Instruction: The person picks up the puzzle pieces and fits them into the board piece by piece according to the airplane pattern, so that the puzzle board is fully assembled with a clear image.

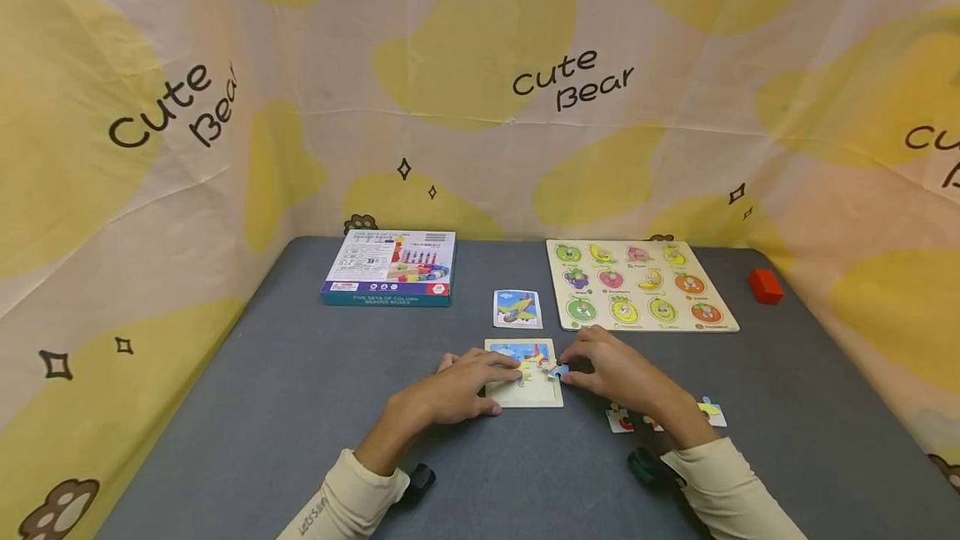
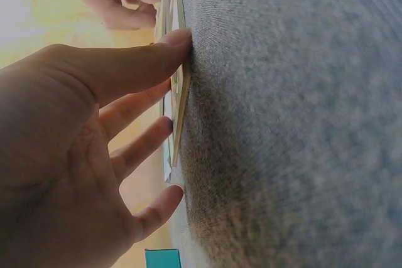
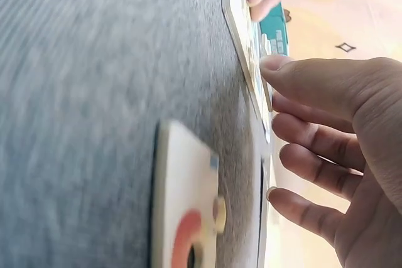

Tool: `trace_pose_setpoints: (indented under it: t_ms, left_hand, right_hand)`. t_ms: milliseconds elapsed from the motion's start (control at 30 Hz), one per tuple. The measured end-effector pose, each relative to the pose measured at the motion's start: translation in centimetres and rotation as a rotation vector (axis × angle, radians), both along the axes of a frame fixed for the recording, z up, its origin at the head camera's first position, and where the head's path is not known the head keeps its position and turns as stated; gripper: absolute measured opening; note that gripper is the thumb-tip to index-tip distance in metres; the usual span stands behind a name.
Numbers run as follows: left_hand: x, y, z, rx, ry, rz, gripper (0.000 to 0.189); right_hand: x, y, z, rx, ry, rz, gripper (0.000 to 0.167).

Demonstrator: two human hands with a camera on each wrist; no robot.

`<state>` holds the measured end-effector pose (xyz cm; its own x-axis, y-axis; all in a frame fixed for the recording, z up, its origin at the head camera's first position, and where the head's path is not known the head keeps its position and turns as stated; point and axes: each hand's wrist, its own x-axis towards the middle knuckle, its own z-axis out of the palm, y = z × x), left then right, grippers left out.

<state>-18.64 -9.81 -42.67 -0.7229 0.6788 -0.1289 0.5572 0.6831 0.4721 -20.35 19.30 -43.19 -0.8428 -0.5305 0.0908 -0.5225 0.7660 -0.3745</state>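
Note:
A small light wooden jigsaw board (image 1: 517,397) lies on the table in front of the person, part of an airplane picture fitted along its far side. The left hand (image 1: 457,386) rests on its left part, fingers spread over the top and thumb (image 2: 173,42) at the near edge. At the board's right edge the right hand (image 1: 611,365) pinches a blue-and-white jigsaw piece (image 1: 557,371) between thumb and fingers. Several loose pieces lie by the right forearm, among them one with red (image 1: 619,420) and one with yellow (image 1: 712,412).
Just beyond the board lies an airplane picture card (image 1: 517,309). A boxed bead set (image 1: 386,269) sits at the back left, a fruit puzzle board (image 1: 626,267) at the back right. A red block (image 1: 765,286) stands near the right edge. Patterned cloth (image 1: 465,65) hangs around the table.

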Motion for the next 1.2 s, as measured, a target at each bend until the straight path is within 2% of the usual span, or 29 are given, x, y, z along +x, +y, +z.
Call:
trace_pose_setpoints:
  t_ms: [333,400,567,633,1000,1200]
  left_hand:
    - [-0.2,0.2,-0.3,0.014,0.014,-0.009,0.056]
    - [-0.6,0.1,-1.1,0.039,0.025,-0.009,0.057]
    - [-0.6,0.1,-1.2,0.042,0.031,-0.01,0.057]
    - [-0.3,0.2,-0.4,0.019,0.018,-0.009,0.056]
    - [-0.1,0.0,-0.3,0.012,0.014,-0.002,0.056]
    - [-0.1,0.0,-0.3,-0.004,0.012,-0.001,0.056]
  right_hand:
    - [-0.1,-1.1,-0.2,0.009,-0.004,0.047,0.019]
    - [-0.1,-1.1,-0.3,0.006,0.005,0.057,0.02]
    - [-0.1,-1.4,-0.4,-0.005,0.007,0.065,0.02]
    - [-0.2,-1.6,-0.5,-0.007,0.003,0.06,0.019]
    - [0.0,-2.0,-0.6,-0.006,0.018,0.06,0.021]
    - [-0.1,-2.1,-0.6,-0.02,0.021,0.091,0.024]
